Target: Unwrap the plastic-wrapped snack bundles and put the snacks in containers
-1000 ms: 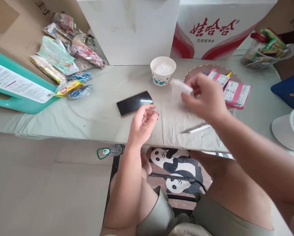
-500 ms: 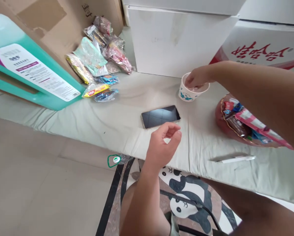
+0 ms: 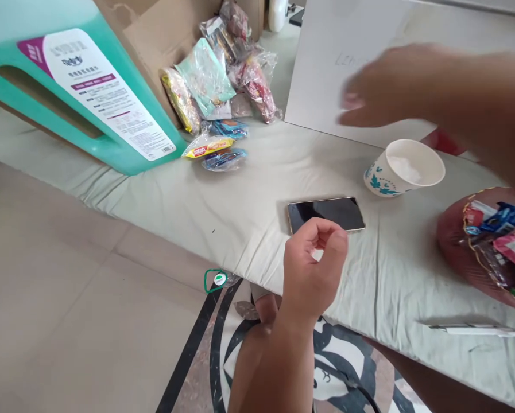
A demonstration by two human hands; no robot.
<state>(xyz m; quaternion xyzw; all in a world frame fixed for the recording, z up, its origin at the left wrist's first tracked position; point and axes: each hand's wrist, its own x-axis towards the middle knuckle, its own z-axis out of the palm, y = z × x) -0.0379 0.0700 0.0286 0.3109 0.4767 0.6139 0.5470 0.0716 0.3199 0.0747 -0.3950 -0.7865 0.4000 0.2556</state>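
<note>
My left hand (image 3: 311, 267) hovers over the near edge of the cloth-covered table, fingers curled loosely with nothing visible in them, just in front of a black phone (image 3: 326, 213) lying flat. My right hand (image 3: 390, 86) is raised above and behind a white paper cup (image 3: 403, 167) with blue leaf print; it is smeared by motion and its fingers seem stretched out with nothing in them. The cup holds something white and crumpled.
A teal plastic stool (image 3: 80, 86) lies on its side at the left. Snack packets (image 3: 216, 86) pile against a cardboard box. A white box (image 3: 326, 69) stands behind the cup. A reddish plate of wrapped snacks (image 3: 485, 246) and a white pen (image 3: 472, 330) lie at right.
My right hand held a white wrapper, dropped it into the cup, and has now lifted away leftward. The view has swung left. My left hand stayed near the phone.
</note>
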